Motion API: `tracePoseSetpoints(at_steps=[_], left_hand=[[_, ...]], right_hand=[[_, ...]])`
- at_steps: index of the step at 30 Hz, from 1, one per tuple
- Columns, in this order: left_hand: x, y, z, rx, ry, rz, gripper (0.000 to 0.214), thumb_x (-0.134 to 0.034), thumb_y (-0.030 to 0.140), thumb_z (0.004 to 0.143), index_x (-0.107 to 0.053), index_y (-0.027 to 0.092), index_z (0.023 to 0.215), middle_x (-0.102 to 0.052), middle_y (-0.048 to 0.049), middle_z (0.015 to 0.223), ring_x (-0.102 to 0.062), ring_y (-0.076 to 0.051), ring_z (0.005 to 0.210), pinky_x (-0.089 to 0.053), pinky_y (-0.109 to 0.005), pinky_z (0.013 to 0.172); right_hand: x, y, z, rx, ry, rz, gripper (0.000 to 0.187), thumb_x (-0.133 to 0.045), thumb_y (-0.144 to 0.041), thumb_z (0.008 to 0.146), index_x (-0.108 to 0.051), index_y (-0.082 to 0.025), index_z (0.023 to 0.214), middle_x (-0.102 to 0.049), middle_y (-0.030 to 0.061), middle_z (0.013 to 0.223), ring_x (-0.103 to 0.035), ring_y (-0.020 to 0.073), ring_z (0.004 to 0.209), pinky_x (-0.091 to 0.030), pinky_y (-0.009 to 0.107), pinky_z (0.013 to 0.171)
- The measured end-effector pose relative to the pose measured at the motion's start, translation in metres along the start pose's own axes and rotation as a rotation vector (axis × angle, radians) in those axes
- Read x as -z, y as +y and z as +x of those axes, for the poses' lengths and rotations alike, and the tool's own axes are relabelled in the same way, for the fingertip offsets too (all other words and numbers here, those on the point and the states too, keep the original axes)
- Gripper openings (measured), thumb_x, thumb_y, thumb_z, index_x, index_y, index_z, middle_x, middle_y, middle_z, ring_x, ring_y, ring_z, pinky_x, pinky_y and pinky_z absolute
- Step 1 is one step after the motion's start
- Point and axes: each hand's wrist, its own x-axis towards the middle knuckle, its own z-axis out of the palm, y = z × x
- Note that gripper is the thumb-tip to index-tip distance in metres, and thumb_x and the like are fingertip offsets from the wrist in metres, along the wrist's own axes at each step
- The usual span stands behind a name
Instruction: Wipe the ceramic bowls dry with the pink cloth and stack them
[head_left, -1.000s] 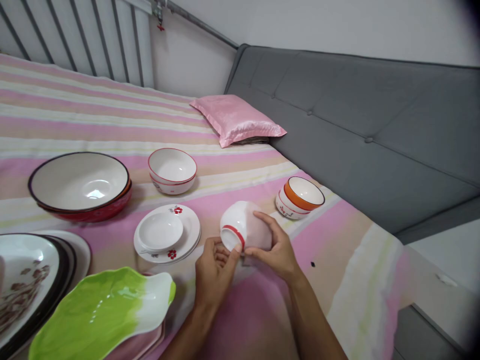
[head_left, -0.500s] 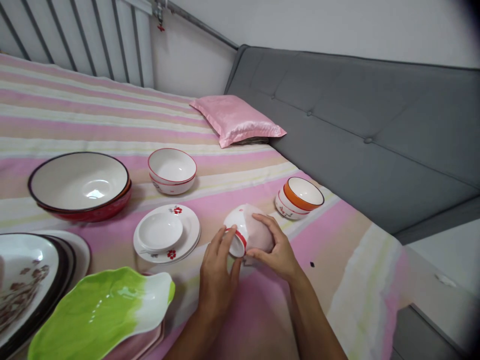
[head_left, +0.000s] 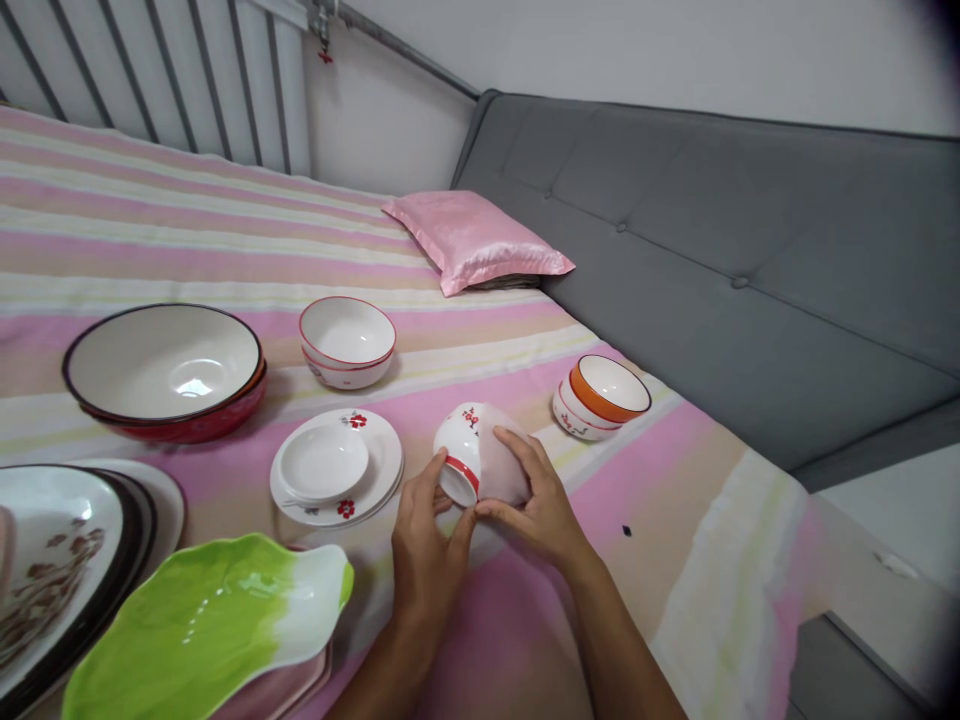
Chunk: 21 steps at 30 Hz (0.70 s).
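Observation:
In front of me a white bowl (head_left: 457,434) with red flowers and a red band lies tipped on its side, its round red-banded end toward my left hand. A smooth pale pink covering (head_left: 501,462), perhaps thin cloth, lies over its right part. Closed on the red-banded end is my left hand (head_left: 429,530), thumb below and fingers at the edge. My right hand (head_left: 541,500) curves round the pink-covered side, thumb in front and fingers on top. My palms hide part of the bowl.
Left are large nested bowls (head_left: 165,420), two red-rimmed bowls (head_left: 349,375), flowered plates (head_left: 386,450) under a small white dish (head_left: 322,462), a green leaf-shaped dish (head_left: 187,620) and brown-patterned plates (head_left: 67,510). Right stand stacked small bowls (head_left: 589,425). Behind are a pink pillow (head_left: 480,240) and grey headboard (head_left: 712,230).
The bowl has turned and shifted slightly left, so its red flowers now show on top. Both hands have moved a little left with it and still grip it.

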Motion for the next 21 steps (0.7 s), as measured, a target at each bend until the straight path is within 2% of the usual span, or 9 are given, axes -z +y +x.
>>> tracePoseSetpoints(at_steps=[4, 11, 17, 21], left_hand=[[0.000, 0.000, -0.001, 0.062, -0.013, -0.056, 0.064, -0.071, 0.029, 0.073, -0.051, 0.020, 0.133, -0.058, -0.0103, 0.112, -0.064, -0.019, 0.085, -0.057, -0.036, 0.078], [-0.002, 0.007, -0.002, 0.172, -0.043, -0.114, 0.068, -0.077, 0.039, 0.065, -0.056, 0.018, 0.126, -0.062, -0.0100, 0.105, -0.064, -0.016, 0.068, -0.058, -0.033, 0.066], [0.000, 0.010, 0.002, 0.288, -0.037, -0.155, 0.068, -0.072, 0.042, 0.067, -0.052, 0.012, 0.125, -0.067, -0.0099, 0.094, -0.064, -0.017, 0.066, -0.056, -0.033, 0.064], [0.002, 0.010, 0.005, 0.315, -0.023, -0.179, 0.067, -0.071, 0.045, 0.067, -0.053, 0.012, 0.122, -0.068, -0.0097, 0.089, -0.065, -0.018, 0.066, -0.054, -0.030, 0.061]], right_hand=[[0.004, -0.004, -0.003, 0.059, 0.010, 0.039, 0.074, -0.073, -0.046, 0.074, -0.041, -0.032, 0.139, -0.046, 0.0077, 0.133, -0.045, 0.0286, 0.125, -0.039, 0.044, 0.105], [0.016, -0.015, -0.004, 0.069, 0.018, 0.127, 0.044, -0.047, -0.036, 0.090, -0.049, -0.028, 0.134, -0.052, 0.0065, 0.125, -0.049, 0.0271, 0.118, -0.039, 0.041, 0.101], [0.008, -0.011, -0.003, 0.071, -0.024, 0.045, 0.048, -0.047, -0.029, 0.091, -0.042, -0.030, 0.139, -0.047, 0.0061, 0.129, -0.046, 0.0245, 0.120, -0.038, 0.040, 0.103], [0.005, -0.009, -0.004, 0.087, -0.043, 0.015, 0.052, -0.050, -0.029, 0.090, -0.038, -0.030, 0.141, -0.045, 0.0072, 0.132, -0.044, 0.0246, 0.124, -0.037, 0.041, 0.106]])
